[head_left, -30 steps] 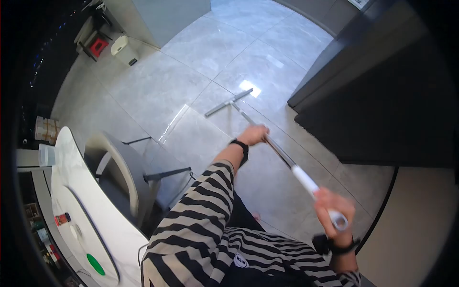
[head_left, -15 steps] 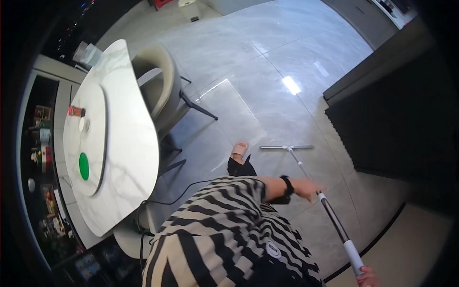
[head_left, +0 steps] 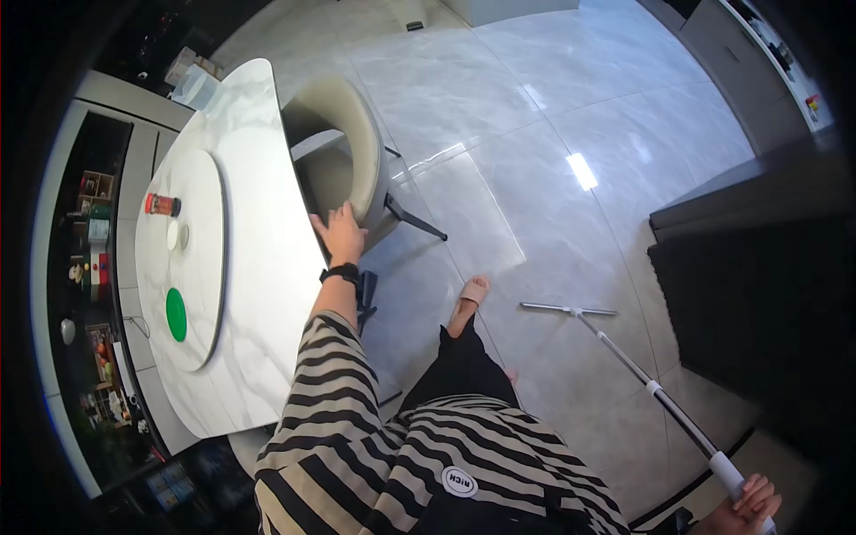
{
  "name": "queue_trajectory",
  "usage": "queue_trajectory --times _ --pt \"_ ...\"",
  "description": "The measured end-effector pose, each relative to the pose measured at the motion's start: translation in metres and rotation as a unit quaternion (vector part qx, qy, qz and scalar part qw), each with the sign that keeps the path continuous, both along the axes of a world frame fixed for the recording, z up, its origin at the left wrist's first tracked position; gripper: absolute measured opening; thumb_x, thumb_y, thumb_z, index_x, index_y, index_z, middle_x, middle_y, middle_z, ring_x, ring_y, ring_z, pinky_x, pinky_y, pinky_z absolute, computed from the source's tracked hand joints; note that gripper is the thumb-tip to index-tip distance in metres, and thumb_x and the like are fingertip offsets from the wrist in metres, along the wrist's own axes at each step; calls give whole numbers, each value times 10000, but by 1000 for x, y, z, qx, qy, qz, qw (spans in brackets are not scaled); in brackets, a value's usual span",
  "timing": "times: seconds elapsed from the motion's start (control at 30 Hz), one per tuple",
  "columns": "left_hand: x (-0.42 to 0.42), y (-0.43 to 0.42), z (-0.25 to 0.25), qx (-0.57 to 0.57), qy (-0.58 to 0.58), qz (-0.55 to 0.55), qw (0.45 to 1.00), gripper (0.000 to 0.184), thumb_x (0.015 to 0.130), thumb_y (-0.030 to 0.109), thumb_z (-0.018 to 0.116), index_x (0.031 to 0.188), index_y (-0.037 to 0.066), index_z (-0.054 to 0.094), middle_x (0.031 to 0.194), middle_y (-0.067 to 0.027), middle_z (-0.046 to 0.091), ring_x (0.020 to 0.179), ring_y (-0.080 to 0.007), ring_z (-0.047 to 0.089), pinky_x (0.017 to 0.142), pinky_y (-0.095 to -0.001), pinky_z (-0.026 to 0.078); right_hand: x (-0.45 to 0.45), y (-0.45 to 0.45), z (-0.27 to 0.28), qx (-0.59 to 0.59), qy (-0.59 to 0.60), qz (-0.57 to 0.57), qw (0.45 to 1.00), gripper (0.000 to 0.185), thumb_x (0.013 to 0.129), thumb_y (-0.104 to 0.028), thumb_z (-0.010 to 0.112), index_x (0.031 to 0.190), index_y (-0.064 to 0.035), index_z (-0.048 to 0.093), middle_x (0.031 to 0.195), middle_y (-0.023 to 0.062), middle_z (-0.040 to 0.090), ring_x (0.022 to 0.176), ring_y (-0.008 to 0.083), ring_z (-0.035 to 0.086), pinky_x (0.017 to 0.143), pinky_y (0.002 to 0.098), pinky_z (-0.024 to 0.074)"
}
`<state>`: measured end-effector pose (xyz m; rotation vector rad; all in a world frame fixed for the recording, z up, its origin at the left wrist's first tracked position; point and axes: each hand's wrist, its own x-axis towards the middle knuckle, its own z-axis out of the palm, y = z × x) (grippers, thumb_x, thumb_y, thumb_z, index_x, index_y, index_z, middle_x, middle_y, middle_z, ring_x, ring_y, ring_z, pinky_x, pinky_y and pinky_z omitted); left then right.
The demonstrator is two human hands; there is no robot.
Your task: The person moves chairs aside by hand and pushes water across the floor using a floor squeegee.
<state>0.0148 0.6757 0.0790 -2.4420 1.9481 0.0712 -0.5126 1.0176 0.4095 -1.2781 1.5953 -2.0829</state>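
Grasped squeegee (head_left: 654,388) in right hand (head_left: 753,501), lower right; rested uncurled left hand (head_left: 342,237) at chair (head_left: 364,165), centre-left, probably needing firmer hold.

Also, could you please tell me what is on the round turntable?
A red jar, a white round item and a green disc are on the turntable. The surface beneath them is covered and cannot be seen.
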Motion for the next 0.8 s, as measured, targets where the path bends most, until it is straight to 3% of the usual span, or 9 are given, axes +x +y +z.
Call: queue_trajectory --times 0.07,0.3,0.4,0.47,0.53,0.63,0.73,0.77,0.8 --pt "12 -16 -41 -61 47 -36 996 701 640 78 737 1264 64 418 1276 -124 485 1214 -263 430 1046 -497 247 9 -31 -1 10 11 9 1000 278 905 -202 461 678 -88 349 524 27 347 456 134 318 515 296 355" --pt "-18 -84 -46 -79 139 -29 987 665 697 101 699 1292 47 406 1338 -110 436 1238 -265 407 998 -538 292 50 -136 4 78 27 49 995 290 909 -255 500 713 -86 369 551 30 379 472 127 319 538 286 367" --pt "-43 -168 -46 -86 147 -27 985 580 711 148 682 1226 12 452 1277 -163 478 1201 -292 436 976 -491 335 61 -168 3 102 32 62 992 308 905 -244 508 696 -88 343 543 31 368 467 128 312 524 279 358" --pt "-53 -248 -43 -59 184 -16 981 515 715 145 658 1174 17 460 1164 -251 524 1061 -389 518 877 -477 425 71 -187 2 117 36 62 991 322 904 -227 505 674 -89 328 532 35 360 460 128 306 510 272 347" --pt "-64 -340 -46 -155 228 7 961 376 762 69 545 1119 -27 477 1166 -269 506 1079 -389 497 894 -456 405 88 -210 2 131 33 49 990 344 905 -190 483 631 -92 300 512 35 342 447 122 281 486 257 326" --pt "-94 -446 14 -323 468 -145 809 583 795 154 568 1304 22 318 1233 -239 481 1151 -402 439 984 -451 322 98 -224 -2 144 39 36 988 337 902 -168 468 620 -91 300 508 32 338 445 117 267 485 255 321" --pt "-105 -409 10 -392 278 -153 863 712 800 246 611 1374 68 230 1347 -162 387 1273 -341 322 1037 -442 243 106 -236 -10 123 40 0 992 336 891 -174 471 613 -94 302 495 26 329 439 114 264 472 253 317" --pt "-100 -375 -12 -363 231 -73 900 753 777 273 645 1366 40 239 1372 -164 345 1282 -352 296 1047 -492 205 104 -241 -10 117 42 -1 992 339 890 -182 475 612 -95 301 493 25 327 438 114 268 470 253 318" --pt "-88 -342 -47 -399 270 -25 876 797 744 288 677 1350 -2 248 1365 -208 323 1283 -356 278 1047 -490 205 101 -246 -8 118 44 -1 992 341 890 -189 476 613 -95 302 493 24 327 438 114 271 469 254 319"
